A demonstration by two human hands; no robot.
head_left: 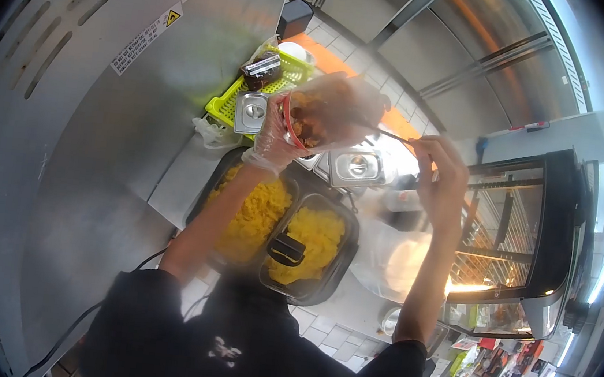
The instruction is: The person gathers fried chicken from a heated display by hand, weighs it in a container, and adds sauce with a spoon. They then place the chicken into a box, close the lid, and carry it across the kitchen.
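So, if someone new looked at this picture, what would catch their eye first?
Probably the two heaps of bright yellow food near the middle, in a dark, two-compartment container. Just above, the plastic-gloved left hand holds a red-rimmed container of browned food, while the right hand grips a thin-handled utensil. Off to the right side, a lit, glass-panelled cabinet glows.

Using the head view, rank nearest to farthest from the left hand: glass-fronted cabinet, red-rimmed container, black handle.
1. Red-rimmed container: in the left hand.
2. Black handle: lower in view, over yellow food.
3. Glass-fronted cabinet: far right.
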